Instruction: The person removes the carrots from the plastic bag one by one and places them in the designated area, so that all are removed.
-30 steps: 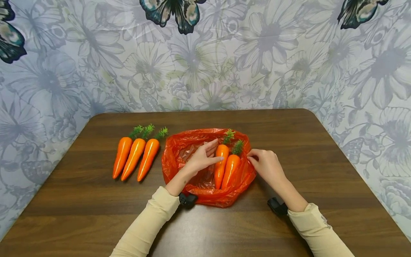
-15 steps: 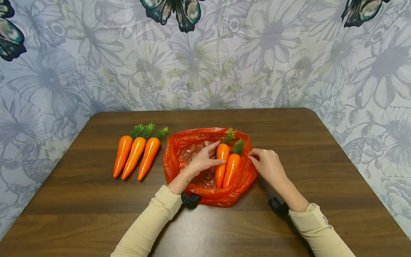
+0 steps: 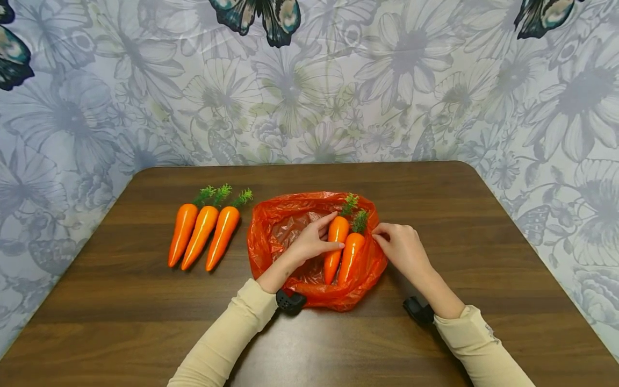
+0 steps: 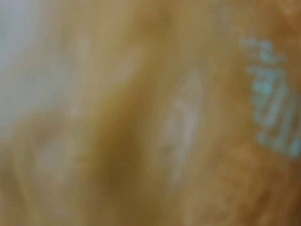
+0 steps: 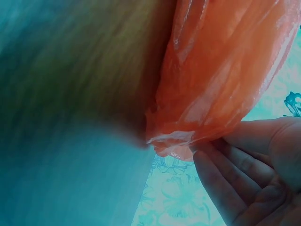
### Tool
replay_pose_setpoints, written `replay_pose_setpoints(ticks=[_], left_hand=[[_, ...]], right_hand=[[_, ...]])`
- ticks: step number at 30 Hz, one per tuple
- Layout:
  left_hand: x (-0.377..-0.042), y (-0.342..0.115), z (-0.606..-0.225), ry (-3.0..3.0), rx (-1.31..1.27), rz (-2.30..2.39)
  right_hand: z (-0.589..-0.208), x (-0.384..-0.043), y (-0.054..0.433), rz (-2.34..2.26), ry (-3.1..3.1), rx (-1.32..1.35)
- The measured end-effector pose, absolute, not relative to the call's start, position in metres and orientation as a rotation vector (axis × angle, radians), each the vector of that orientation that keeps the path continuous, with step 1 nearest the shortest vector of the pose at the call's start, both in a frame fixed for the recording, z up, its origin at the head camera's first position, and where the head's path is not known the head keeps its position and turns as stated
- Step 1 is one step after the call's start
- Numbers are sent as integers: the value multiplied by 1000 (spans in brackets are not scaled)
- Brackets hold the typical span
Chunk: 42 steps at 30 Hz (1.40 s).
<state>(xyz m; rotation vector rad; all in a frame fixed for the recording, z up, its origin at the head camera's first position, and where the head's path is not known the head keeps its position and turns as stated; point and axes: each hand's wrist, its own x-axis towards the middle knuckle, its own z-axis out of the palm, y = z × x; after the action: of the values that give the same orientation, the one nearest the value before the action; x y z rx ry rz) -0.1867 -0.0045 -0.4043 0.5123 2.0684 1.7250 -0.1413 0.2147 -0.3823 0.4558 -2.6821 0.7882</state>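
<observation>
A red plastic bag [image 3: 263, 252] lies with its mouth spread wide on the table. Inside, at its right, two orange carrots with green tops lie side by side: the left carrot [image 3: 337, 236] and the right carrot [image 3: 351, 258]. My left hand [image 3: 311, 242] reaches into the bag; its thumb and fairly straight fingers touch the left carrot near its top. With thumb and fingertips, my right hand [image 3: 401, 247] pinches the bag's right rim. The right wrist view shows that hand [image 5: 249, 165] holding the crumpled edge of the bag [image 5: 207, 80]. The left wrist view is too blurred to read.
Three more carrots [image 3: 200, 237] lie side by side on the brown wooden table [image 3: 159, 328], left of the bag, tops pointing away. Behind the table is a wall [image 3: 309, 107] patterned with flowers and butterflies.
My left hand has shifted slightly right, and the left carrot's top has tipped to the right with it. The right hand stays at the bag's rim.
</observation>
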Motion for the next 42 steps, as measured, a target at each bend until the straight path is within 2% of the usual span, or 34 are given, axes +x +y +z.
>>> replay_pose_setpoints(ticks=[16, 42], left_hand=[[-189, -13, -406, 2119, 502, 1659], [-192, -22, -403, 2022, 419, 1824]], right_hand=[[-382, -140, 215, 803, -2690, 449], [-382, -140, 215, 802, -2692, 453]])
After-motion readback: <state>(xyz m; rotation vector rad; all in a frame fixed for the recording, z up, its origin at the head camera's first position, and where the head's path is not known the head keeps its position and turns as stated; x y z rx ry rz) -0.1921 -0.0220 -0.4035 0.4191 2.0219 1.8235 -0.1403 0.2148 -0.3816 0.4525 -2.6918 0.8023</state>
